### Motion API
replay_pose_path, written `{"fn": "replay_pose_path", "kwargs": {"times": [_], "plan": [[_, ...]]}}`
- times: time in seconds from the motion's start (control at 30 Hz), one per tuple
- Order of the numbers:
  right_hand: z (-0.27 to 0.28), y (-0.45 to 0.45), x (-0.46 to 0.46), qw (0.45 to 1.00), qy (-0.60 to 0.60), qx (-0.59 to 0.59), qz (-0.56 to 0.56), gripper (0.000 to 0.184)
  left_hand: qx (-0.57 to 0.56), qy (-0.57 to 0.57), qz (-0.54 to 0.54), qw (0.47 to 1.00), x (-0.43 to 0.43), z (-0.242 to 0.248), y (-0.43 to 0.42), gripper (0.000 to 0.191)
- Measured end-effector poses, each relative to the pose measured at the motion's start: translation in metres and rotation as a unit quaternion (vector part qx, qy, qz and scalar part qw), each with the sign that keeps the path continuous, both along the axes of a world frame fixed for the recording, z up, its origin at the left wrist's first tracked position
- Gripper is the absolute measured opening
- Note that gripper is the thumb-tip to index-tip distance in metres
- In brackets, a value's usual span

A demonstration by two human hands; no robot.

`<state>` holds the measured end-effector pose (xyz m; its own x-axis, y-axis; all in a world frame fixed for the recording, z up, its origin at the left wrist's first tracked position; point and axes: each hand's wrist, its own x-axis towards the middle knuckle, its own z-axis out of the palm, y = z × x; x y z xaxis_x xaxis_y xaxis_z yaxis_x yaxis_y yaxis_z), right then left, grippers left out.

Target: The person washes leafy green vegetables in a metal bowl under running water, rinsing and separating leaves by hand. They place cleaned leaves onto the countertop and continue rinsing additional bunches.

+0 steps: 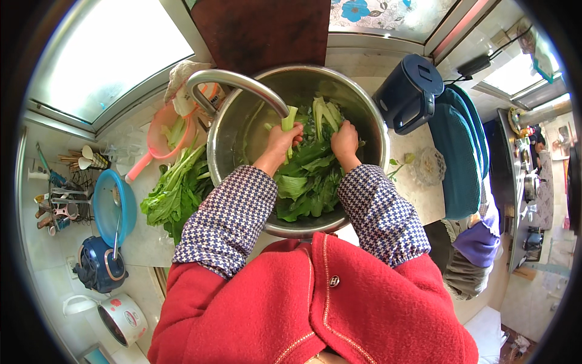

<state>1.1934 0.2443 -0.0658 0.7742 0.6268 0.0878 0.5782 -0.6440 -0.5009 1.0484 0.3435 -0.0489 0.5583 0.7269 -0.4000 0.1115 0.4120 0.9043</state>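
Observation:
A large round stainless steel basin (229,132) stands before me with water and leafy greens (304,182) in it. In my left hand (283,140) is a pale green stalk (289,120), held upright just below the spout of a curved metal faucet (245,81). My right hand (345,142) is closed around greens at the basin's right side, its fingertips partly hidden. Pale cut stalks (325,116) stick up between the two hands. Checked sleeve covers reach to both wrists.
Left of the basin lie more leafy greens (179,191), a pink strainer (157,136) with stalks and a blue plastic basin (111,223). On the right stand a dark blue electric kettle (409,95), a glass dish (428,166) and a teal folded cloth (454,159).

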Motion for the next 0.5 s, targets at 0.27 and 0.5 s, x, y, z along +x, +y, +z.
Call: {"fn": "replay_pose_path", "kwargs": {"times": [0.27, 0.5], "plan": [[0.0, -0.004, 0.001, 0.995, 0.05, -0.085, 0.015, 0.024, 0.03, 0.003, -0.019, 0.999, -0.003, 0.003, -0.008, 0.018], [-0.004, 0.003, -0.05, 0.964, 0.195, -0.046, 0.174, 0.028, 0.064, 0.03, -0.031, 0.997, 0.01, -0.025, -0.012, 0.023]]}}
